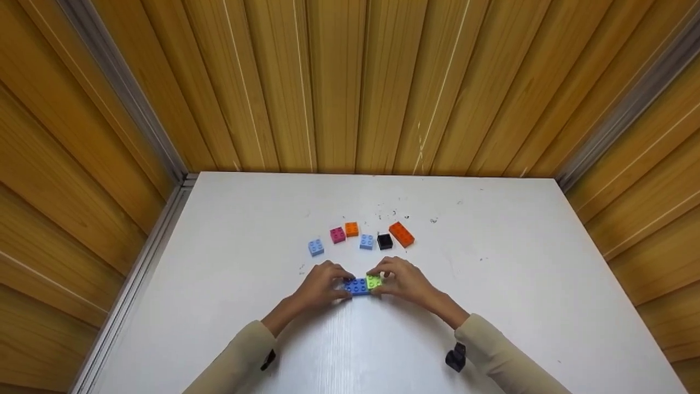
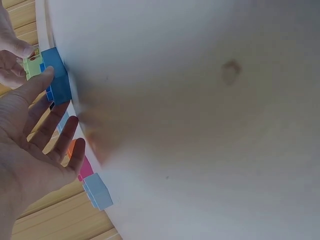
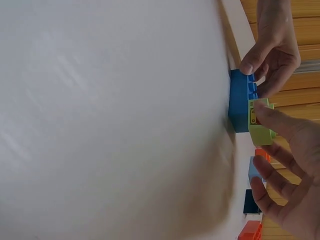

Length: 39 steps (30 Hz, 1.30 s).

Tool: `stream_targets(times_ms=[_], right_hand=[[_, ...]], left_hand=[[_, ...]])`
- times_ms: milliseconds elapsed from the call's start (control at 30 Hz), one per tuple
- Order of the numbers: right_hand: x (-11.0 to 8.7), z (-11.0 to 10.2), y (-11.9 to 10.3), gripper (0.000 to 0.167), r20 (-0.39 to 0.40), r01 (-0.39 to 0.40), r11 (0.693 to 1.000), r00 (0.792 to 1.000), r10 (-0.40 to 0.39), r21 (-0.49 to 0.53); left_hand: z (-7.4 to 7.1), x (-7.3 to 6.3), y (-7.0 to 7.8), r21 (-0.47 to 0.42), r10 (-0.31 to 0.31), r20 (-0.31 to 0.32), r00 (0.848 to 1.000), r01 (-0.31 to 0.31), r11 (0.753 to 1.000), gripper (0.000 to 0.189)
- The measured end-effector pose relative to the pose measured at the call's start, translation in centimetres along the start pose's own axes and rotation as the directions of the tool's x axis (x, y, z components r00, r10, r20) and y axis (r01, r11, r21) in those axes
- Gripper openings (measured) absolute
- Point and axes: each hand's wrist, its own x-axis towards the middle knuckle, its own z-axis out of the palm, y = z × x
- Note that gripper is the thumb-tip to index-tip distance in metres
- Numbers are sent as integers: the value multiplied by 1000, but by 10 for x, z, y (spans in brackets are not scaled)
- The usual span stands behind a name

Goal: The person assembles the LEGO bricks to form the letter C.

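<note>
A long blue toy brick [image 1: 357, 287] lies on the white table close to the person, its studs facing up. On its right end sits a lime green brick [image 1: 373, 282], which in the right wrist view has a small printed mark on its side. The left hand [image 1: 324, 284] pinches the blue brick by its left end between thumb and fingers. With thumb and fingers on opposite sides, the right hand [image 1: 406, 282] holds the green brick. Whether the green brick is pressed fully down cannot be told.
Beyond the hands lie several loose bricks: light blue [image 1: 316, 247], magenta [image 1: 337, 235], orange [image 1: 351, 229], another light blue [image 1: 366, 242], black [image 1: 385, 242] and a long orange-red one [image 1: 402, 234]. Wood-patterned panels [image 1: 350, 87] stand behind the table [image 1: 219, 219].
</note>
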Motion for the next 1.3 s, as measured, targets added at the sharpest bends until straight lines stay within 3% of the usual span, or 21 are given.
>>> stream_targets(times_ms=[233,367,467,600,733,933,1067,1300], right_hand=[[-4,0,1,36,-27,-6,998,1000,5,-62],[-1,-2,1,35,-68,11,993,998,-19,-116],[2,-1,-1,36,-70,13,991,997,-23,-137],[4,1,-4,38,-54,-26,989,998,19,-142],[5,2,-7,38,-47,-79,983,996,72,-167],[6,6,-14,40,-46,-111,981,993,105,-159],[6,10,-15,41,-37,-115,983,993,111,-146],[5,14,-15,40,-53,-100,983,994,92,-156]], left_hand=[[-1,4,1,5,13,16,1000,-13,1000,35],[-14,14,2,10,90,59,994,-91,996,32],[-29,22,1,-12,85,56,995,-85,996,29],[-46,38,-4,-41,-7,-45,999,5,999,29],[-52,55,-12,-44,-86,-148,985,80,996,30],[-47,70,-28,35,-205,-242,948,220,975,37],[-39,75,-29,60,-218,-283,934,244,968,39],[-24,94,-13,21,-116,-214,970,123,992,37]])
